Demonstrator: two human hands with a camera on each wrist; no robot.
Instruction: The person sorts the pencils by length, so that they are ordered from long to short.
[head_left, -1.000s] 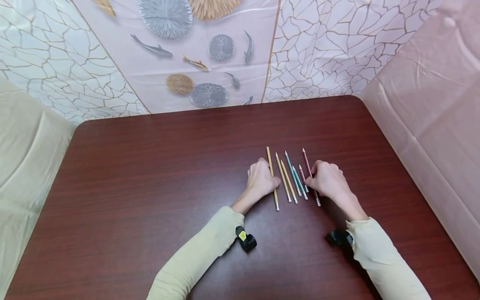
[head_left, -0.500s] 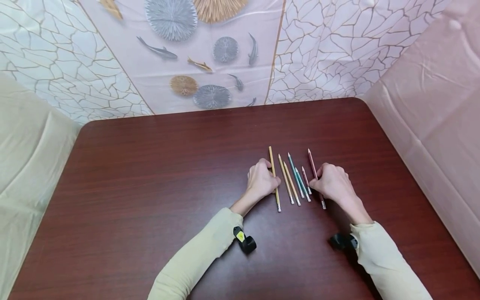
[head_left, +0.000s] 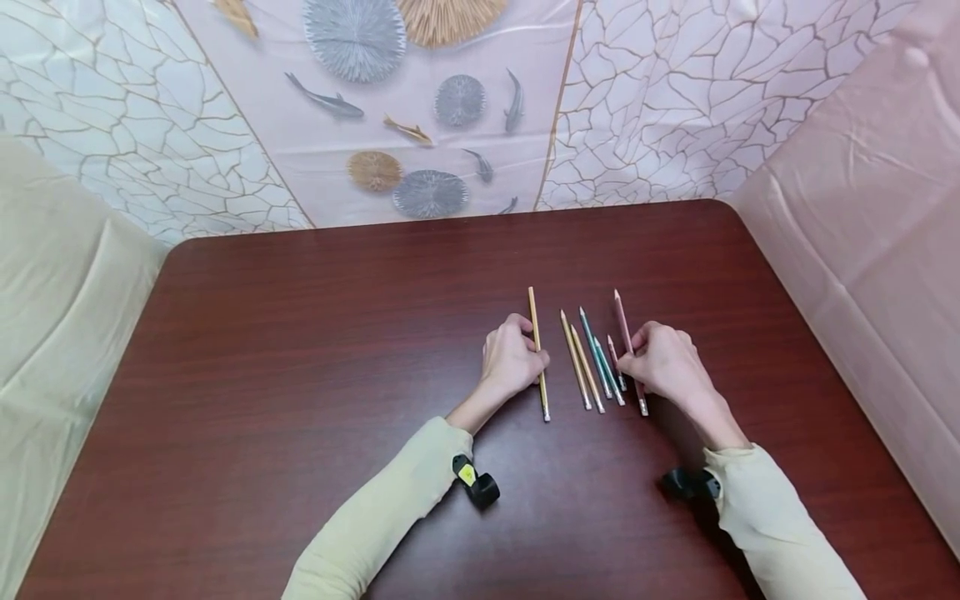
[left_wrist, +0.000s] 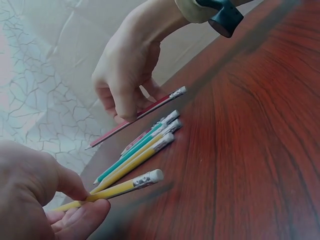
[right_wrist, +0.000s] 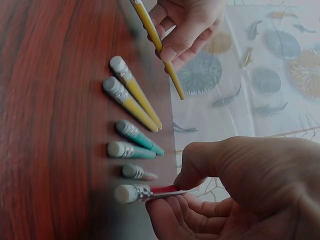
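My left hand (head_left: 510,358) pinches a long yellow pencil (head_left: 534,312) between thumb and fingers; its far end looks blunt. In the left wrist view this yellow pencil (left_wrist: 122,188) is raised, its shadow on the table below. My right hand (head_left: 671,362) pinches a long red pencil (head_left: 621,314), which looks tilted slightly off the table in the right wrist view, eraser end toward me. Between the hands lie two yellow pencils (head_left: 587,367), two green pencils (head_left: 592,342) and a short red pencil (head_left: 615,358), roughly side by side, tips pointing away.
The dark red-brown wooden table (head_left: 300,350) stretches far to the left of the pencils. Behind it hangs a patterned cloth (head_left: 457,150), and a plain pale cloth (head_left: 847,225) borders the right side. A black camera (head_left: 480,490) sits on each wrist.
My left hand has lifted the yellow pencil and moved left, widening the gap to the other pencils. My right hand has drawn the red pencil slightly right, away from the short red one.
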